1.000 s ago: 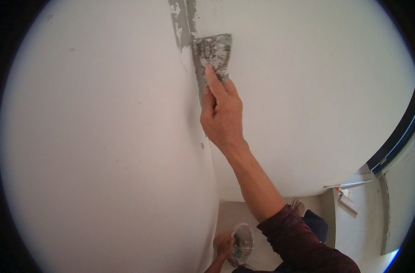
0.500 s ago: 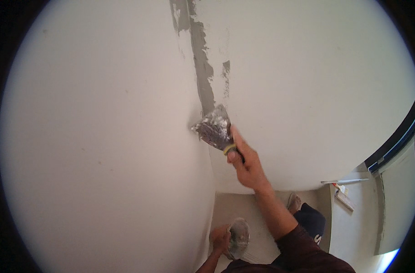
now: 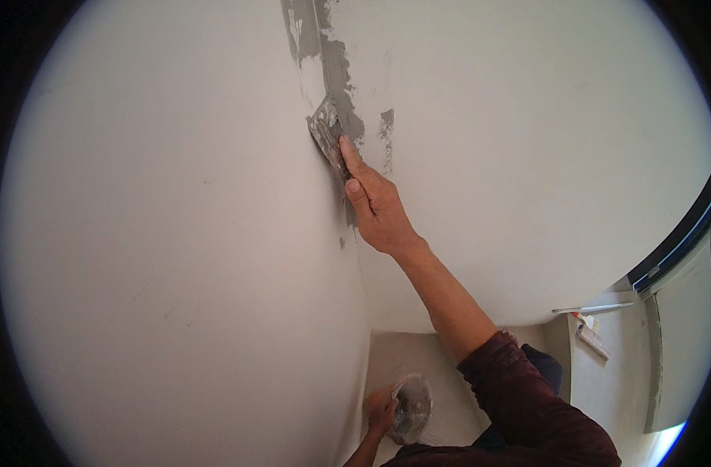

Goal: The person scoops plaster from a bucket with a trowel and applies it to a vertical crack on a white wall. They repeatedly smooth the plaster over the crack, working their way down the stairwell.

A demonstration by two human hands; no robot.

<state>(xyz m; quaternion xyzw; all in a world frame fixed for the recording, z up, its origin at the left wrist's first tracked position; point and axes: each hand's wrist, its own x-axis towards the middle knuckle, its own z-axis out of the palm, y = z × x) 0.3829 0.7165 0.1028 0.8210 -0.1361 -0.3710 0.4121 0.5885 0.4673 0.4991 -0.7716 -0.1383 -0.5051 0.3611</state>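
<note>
My right hand (image 3: 379,206) is closed round the handle of a putty knife, its forefinger stretched along the blade. The smeared metal blade (image 3: 327,134) lies in the wall corner, tilted up and to the left, and touches the left wall. Grey filler (image 3: 337,66) runs down the corner in a ragged-edged strip, partly hidden by the knife and hand. Low down, my left hand (image 3: 381,414) grips the rim of a round, filler-stained bowl (image 3: 415,409). The knife's handle is hidden in my palm.
White walls meet at the corner, with a smaller grey patch (image 3: 387,128) right of the strip. On a pale ledge (image 3: 605,381) at the right lie a long thin bar (image 3: 593,308) and a flat tool (image 3: 591,342). A dark frame (image 3: 671,241) borders the right side.
My right hand has carried the putty knife up and slightly left along the corner. More grey filler shows below the blade. The left hand and bowl have hardly moved.
</note>
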